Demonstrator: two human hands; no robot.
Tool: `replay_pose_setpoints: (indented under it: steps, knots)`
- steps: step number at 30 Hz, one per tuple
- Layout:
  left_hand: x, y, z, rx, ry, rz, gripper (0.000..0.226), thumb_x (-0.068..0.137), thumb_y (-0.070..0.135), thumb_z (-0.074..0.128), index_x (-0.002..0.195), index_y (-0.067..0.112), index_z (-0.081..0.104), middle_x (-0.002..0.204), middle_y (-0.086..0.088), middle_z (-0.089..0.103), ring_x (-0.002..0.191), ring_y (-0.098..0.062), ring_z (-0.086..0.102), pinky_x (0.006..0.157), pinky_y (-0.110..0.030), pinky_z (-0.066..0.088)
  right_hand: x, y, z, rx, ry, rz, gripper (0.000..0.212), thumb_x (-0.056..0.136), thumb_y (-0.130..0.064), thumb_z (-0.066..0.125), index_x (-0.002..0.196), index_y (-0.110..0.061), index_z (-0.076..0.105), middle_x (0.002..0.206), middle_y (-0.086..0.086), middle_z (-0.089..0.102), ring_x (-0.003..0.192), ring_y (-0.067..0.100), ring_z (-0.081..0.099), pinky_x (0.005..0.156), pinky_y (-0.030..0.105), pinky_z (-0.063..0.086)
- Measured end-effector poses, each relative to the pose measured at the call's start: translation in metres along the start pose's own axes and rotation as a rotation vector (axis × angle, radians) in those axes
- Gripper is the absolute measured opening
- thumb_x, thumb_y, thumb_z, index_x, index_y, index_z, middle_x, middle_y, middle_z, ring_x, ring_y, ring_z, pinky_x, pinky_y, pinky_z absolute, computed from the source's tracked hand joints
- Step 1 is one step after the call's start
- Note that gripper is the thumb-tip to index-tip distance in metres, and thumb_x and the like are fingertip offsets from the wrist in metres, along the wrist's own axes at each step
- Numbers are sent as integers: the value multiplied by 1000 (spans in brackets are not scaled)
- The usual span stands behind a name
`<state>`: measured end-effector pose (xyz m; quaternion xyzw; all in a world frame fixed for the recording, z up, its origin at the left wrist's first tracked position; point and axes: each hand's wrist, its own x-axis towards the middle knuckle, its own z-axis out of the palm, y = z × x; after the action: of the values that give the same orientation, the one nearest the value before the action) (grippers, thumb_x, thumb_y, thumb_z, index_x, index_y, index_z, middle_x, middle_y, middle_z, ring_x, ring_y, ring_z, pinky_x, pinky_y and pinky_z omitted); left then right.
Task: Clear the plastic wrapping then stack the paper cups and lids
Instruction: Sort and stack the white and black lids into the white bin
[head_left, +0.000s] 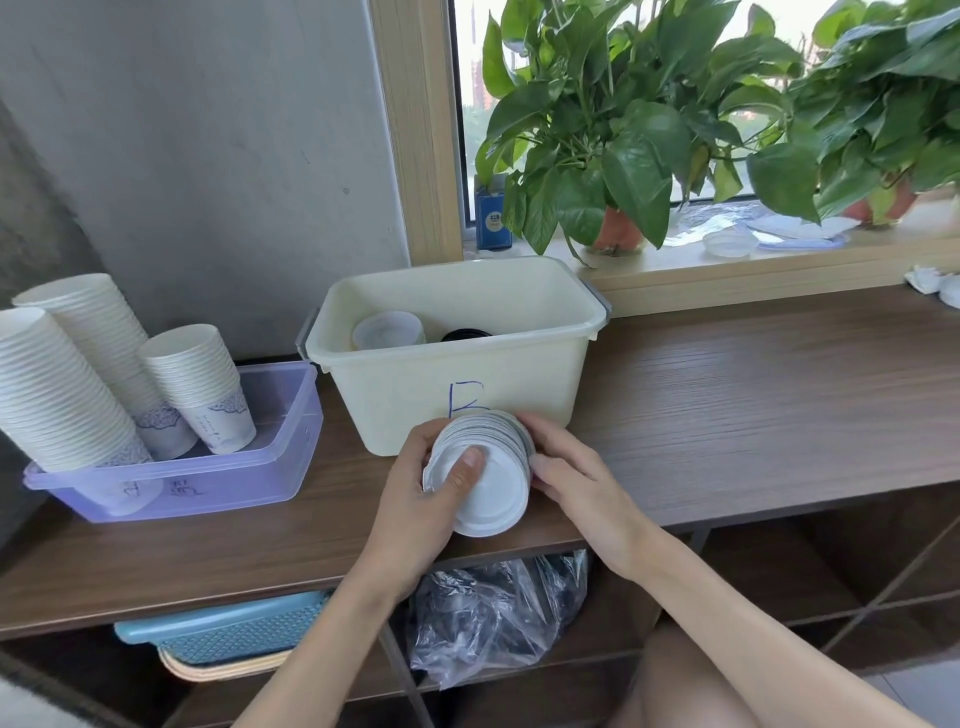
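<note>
A stack of white lids (493, 486) lies on its side above the front edge of the brown table, just before the cream bin (550, 384) marked "B". My left hand (415, 499) grips the stack's near end, its thumb pressed on the front lid. My right hand (571, 467) holds the stack's right side with curled fingers. Three tall stacks of white paper cups (104, 374) lean in the purple tray (270, 447) at the left. Crumpled clear plastic wrapping (493, 618) sits on the shelf under the table.
Inside the cream bin are a clear lid stack (389, 330) and a dark lid (465, 335). Potted plants (618, 156) and plastic containers (730, 243) fill the windowsill. A blue basket (228, 629) sits on the lower shelf. Bare tabletop (753, 395) stretches to the right.
</note>
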<state>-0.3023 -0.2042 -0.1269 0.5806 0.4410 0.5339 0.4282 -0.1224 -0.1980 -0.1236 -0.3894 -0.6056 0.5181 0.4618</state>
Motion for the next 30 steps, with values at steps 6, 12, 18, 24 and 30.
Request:
replay_pose_setpoints:
  steps: [6,12,18,24,30]
  knots:
    - [1,-5,0,76,-23,7,63,83,60,60,135,26,52,127,8,64,116,-3,61,93,-15,49,-2,0,7,-201,-28,30,95,66,-68,73,145,-30,35,140,-16,49,131,2,44,112,36,36]
    - [0,-10,2,190,-93,57,52,93,67,38,130,35,55,130,3,59,129,-14,51,109,-42,41,-7,-5,9,-166,-38,51,53,88,-43,64,132,-47,35,133,-33,47,125,-16,40,105,12,33]
    - [-5,-1,10,283,-126,106,39,94,59,36,132,54,29,129,47,35,126,25,27,97,5,22,-7,-5,14,-132,34,69,85,79,-56,56,151,-28,20,148,-17,35,134,-5,33,107,15,28]
    - [-4,-5,13,203,-108,126,35,97,44,43,132,43,39,132,24,55,128,5,47,102,-10,35,-6,0,18,-95,107,24,65,83,-48,62,140,-27,39,135,-11,52,125,0,48,111,32,38]
    - [-4,-10,12,257,-69,161,39,97,52,43,135,45,38,137,22,50,131,1,45,103,-12,35,-5,2,20,-107,149,24,89,66,-66,64,142,-28,37,136,-15,50,126,-1,46,110,29,37]
